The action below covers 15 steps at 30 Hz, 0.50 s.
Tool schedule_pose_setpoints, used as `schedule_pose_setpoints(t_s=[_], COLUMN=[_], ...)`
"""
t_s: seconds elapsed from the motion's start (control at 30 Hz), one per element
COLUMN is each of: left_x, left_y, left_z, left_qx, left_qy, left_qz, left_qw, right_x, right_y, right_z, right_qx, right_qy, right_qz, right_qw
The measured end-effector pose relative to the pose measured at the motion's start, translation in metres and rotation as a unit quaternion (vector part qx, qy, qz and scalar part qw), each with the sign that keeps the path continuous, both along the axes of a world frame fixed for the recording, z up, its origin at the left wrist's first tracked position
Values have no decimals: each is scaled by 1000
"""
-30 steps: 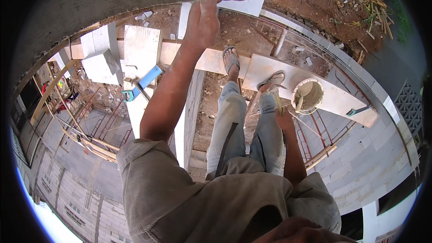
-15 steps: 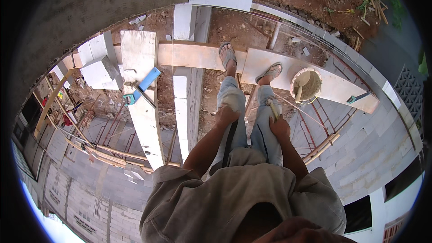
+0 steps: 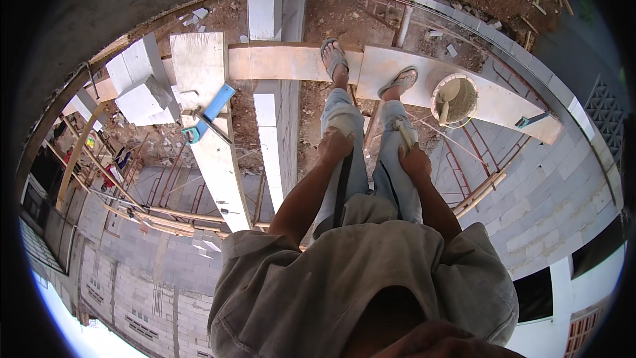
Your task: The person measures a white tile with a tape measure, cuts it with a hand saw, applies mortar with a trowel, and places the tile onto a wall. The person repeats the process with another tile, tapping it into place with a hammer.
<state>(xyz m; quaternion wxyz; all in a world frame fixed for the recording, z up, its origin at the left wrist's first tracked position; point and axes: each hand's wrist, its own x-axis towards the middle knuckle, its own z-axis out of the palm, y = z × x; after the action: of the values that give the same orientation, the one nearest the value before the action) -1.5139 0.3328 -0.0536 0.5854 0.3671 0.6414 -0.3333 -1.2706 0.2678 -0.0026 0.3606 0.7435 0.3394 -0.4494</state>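
My left hand (image 3: 336, 146) is closed at the left knee, its fingers curled against the light blue trouser leg (image 3: 340, 119). At the other knee my right hand (image 3: 415, 161) is wrapped round a pale wooden handle (image 3: 403, 134), which points away from me along the leg; whatever lies under the palm is hidden. Both feet, in grey flip-flops (image 3: 399, 81), stand on raised planks (image 3: 285, 63). Beyond the right hand, a round bucket (image 3: 454, 100) of grey mortar stands on the right plank, with a tool handle (image 3: 444, 111) leaning inside.
On the left, a hammer (image 3: 213, 127) and a blue handsaw (image 3: 219, 101) lie on a white board (image 3: 199, 59). White blocks (image 3: 144, 101) sit farther left. Another turquoise-handled tool (image 3: 531, 120) is near the right plank's end. Red scaffold frames (image 3: 457, 159) stand below, over bare soil.
My view has tilted, so the planks, feet and bucket appear higher in the picture. Both hands stay at the knees, and the pale handle remains in the right one.
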Motion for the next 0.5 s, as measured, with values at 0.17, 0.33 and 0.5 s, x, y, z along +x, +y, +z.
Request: schedule_pose_setpoints(t_s=[0.17,0.33,0.5], left_x=[-3,-20,-34], left_y=[-11,86,232], left_z=[-10,-38,-78], left_qx=[42,226,609], left_qy=[5,27,24], left_qz=[6,111,-198], left_qw=[999,967,768], right_x=[8,25,-23], right_y=[-10,28,191], right_z=[-11,-53,-89], right_qx=[17,81,182], right_qy=[21,98,222], right_qz=[-3,-334,-672], right_qw=[1000,934,683])
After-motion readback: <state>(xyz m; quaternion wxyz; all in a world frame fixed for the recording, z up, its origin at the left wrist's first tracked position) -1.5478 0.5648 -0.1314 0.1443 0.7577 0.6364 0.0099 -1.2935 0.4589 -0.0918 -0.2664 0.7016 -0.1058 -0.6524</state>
